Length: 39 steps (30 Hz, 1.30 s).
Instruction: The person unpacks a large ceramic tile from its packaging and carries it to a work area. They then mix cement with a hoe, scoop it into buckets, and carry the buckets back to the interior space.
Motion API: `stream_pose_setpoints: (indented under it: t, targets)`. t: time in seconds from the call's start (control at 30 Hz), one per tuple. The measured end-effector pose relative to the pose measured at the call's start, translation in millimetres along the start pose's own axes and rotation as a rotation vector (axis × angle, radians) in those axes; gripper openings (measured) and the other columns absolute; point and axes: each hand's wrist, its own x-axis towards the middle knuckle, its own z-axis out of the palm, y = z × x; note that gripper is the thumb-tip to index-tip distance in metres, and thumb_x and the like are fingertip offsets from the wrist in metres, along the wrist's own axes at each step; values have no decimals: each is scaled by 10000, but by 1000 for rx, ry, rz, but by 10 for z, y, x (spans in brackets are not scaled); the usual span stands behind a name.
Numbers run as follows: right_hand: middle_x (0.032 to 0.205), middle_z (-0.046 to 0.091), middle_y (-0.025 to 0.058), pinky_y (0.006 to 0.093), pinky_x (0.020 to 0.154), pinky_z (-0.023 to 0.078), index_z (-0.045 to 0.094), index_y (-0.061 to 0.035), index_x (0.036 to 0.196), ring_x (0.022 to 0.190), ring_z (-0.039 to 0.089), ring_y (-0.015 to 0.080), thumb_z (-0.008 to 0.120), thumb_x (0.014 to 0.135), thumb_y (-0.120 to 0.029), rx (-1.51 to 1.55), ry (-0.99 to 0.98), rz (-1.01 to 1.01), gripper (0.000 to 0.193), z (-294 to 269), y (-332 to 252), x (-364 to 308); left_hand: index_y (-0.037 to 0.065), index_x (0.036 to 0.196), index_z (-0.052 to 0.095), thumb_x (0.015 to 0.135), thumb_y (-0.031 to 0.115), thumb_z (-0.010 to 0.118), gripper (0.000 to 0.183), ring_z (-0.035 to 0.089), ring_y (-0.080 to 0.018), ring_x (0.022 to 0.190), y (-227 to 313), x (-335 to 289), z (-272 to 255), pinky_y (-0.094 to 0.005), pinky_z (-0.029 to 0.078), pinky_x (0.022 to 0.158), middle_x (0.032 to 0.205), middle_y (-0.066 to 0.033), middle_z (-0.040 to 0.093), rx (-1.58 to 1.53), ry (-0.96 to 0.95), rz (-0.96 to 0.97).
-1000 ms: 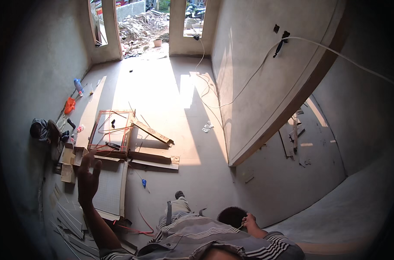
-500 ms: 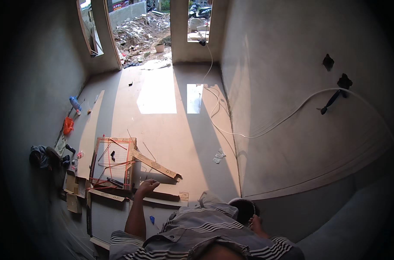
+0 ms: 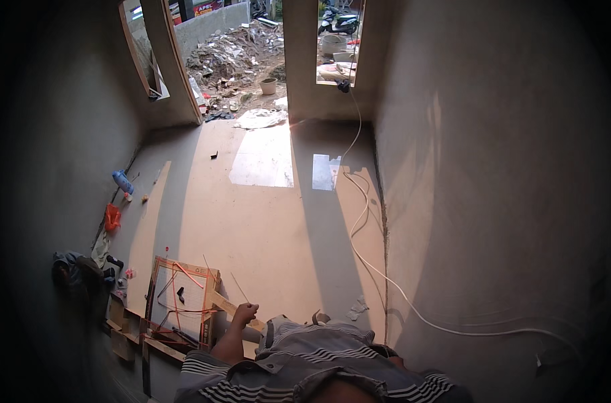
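My left hand [image 3: 246,314] is raised in front of my striped shirt, its fingers curled in, and nothing shows in it. Below and beside it lies a strip of brown cardboard [image 3: 226,303]. Left of that hand is a flat carton of tiles [image 3: 184,289] with red straps and a small black object on top. Only a bit of skin of my right hand or wrist [image 3: 395,362] appears at my right side. Close to it is a dark rim [image 3: 385,350], most likely of the black bucket; my shirt hides the rest, and the right fingers are out of sight.
A white cable [image 3: 413,305] runs from the window along the right wall. Against the left wall lie a blue bottle [image 3: 122,181], an orange bag [image 3: 113,217], a dark bundle [image 3: 67,269] and opened cardboard boxes [image 3: 122,346]. Rubble [image 3: 235,64] covers the ground outside the doorway.
The view has shifted, so the floor and carton sit lower. My right hand, seen gripping the black bucket's handle before, is now mostly hidden behind my shirt. My left hand stays curled.
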Motion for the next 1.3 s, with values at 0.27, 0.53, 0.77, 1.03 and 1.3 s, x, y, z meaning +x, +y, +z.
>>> stream_pose_setpoints:
  t: [0.27,0.53,0.77,1.03,1.3]
  targets:
    - [821,662,148,395,669,490,694,-45,793,796,655,282,643,758,-310,-354,-181,31,273,-447,-362,1871,44,1096,512,855,260,526,324,591,-220,617,-438,590,-394,-325,444,464,869,-101,582,-322,68,-559]
    - [745,580,120,397,529,465,558,-40,987,609,585,239,564,865,-272,409,21,416,262,-1841,-2110,4050,75,1037,507,848,268,527,270,581,-195,659,900,2346,-1510,-354,402,481,841,-73,568,-511,117,-473]
    - [731,525,86,354,483,444,475,-44,1107,543,513,206,526,902,-283,1309,323,705,319,-3110,-3726,5632,37,1006,531,879,312,520,304,595,-164,771,3385,4028,-2715,-302,444,611,950,-92,607,-396,172,35]
    - [672,468,59,340,549,511,509,-37,927,589,501,189,572,884,-298,1453,338,512,273,-3992,-5448,8144,36,1054,534,891,317,520,325,600,-180,782,4689,5394,-3606,-298,434,586,1021,-115,607,-300,171,-51]
    - [698,444,55,426,599,461,455,-74,856,562,477,221,542,883,-382,1580,184,570,321,-5326,-7328,10515,56,1025,498,833,257,516,279,584,-233,762,4784,5945,-4288,-361,423,583,970,-116,573,-649,349,-387]
